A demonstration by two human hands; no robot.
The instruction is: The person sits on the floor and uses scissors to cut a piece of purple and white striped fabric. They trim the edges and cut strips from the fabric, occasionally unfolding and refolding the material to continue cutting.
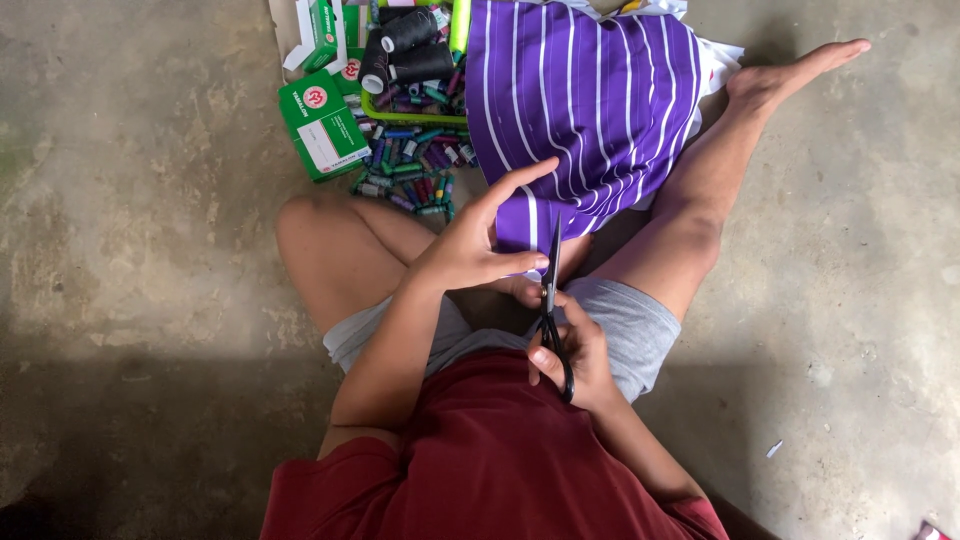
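Note:
I sit on a concrete floor with a purple cloth with white stripes (585,95) spread over my right leg. My left hand (478,240) pinches the near edge of that cloth between thumb and fingers. My right hand (575,350) has its fingers through the black handles of a pair of scissors (551,300). The blades point up and away from me, with their tips at the cloth's near edge, right beside my left thumb.
Ahead on the floor lie a green box (322,125), black thread cones (408,45) and several small coloured thread spools (410,165). White cloth (718,60) peeks from under the purple one. My bare foot (790,70) reaches far right.

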